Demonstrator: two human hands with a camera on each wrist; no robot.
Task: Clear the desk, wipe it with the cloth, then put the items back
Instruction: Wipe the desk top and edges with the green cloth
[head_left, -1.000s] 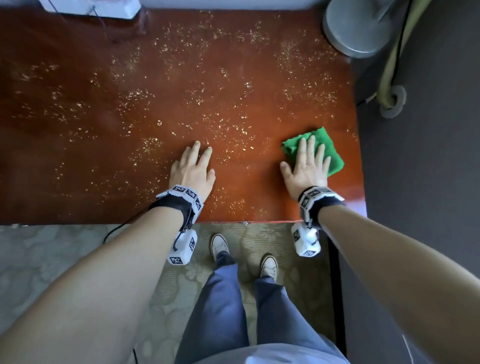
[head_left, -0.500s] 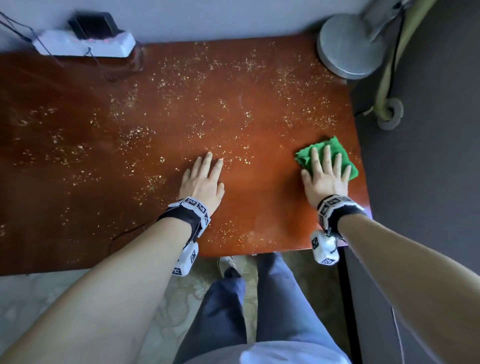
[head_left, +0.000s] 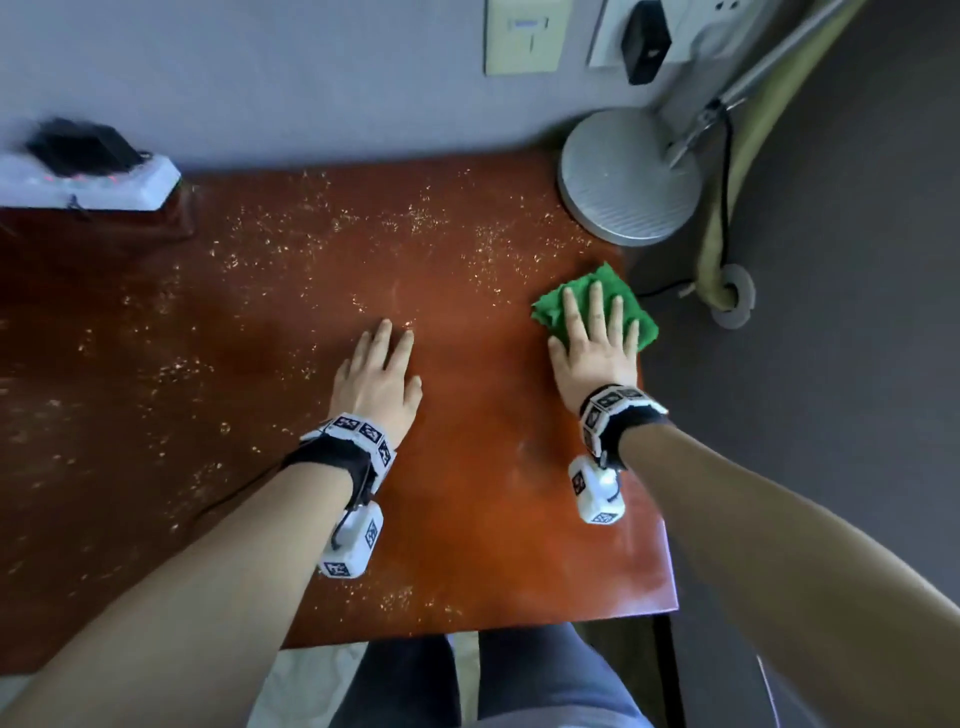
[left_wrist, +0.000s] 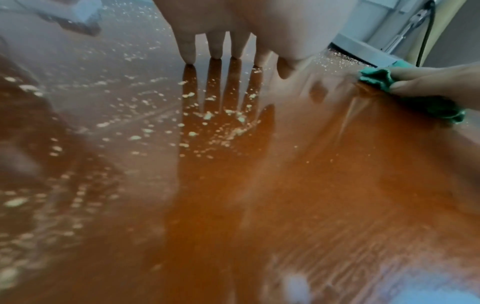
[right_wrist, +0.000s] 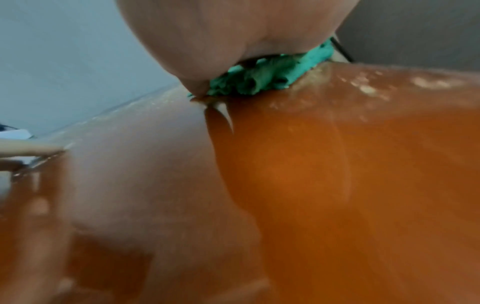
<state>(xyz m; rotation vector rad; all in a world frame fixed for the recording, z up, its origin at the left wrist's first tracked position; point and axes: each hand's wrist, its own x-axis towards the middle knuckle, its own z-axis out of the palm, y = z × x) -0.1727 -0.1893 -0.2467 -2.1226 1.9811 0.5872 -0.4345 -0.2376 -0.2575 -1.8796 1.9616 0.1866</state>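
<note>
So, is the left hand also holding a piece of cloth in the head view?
No, the left hand lies flat and bare on the desk; only the right hand presses the green cloth.

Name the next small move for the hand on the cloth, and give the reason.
Probably slide the right hand and the green cloth it presses flat leftward across the desk. The cloth sits at the right edge, where the wood looks bare, while pale crumbs lie thick toward the middle and back. The left hand rests flat, bracing.
</note>
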